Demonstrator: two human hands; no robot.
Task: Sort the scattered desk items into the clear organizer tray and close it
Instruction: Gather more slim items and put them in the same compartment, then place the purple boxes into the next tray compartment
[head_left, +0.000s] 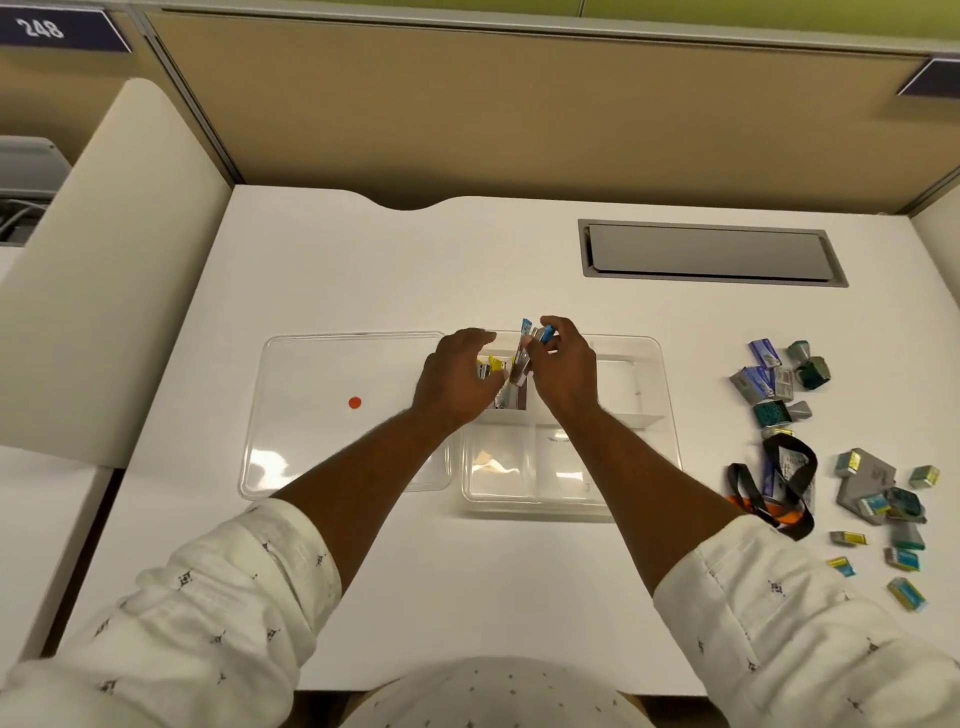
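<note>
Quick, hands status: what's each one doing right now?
Left hand: fingers curled over an organizer tray compartment; cannot tell if it holds anything.
Right hand: pinching a small blue-tipped item.

— Anything readable here?
— One number: "248", white on the dark blue sign (57, 28) fixed to the partition (78, 78) at the top left.
— And the second dark sign (932, 78) at the far right?
— Cut off by the edge; nothing legible.
— The small boxes (763, 353) on the bench (363, 270)?
— Printed, but too small and blurred to read.
</note>
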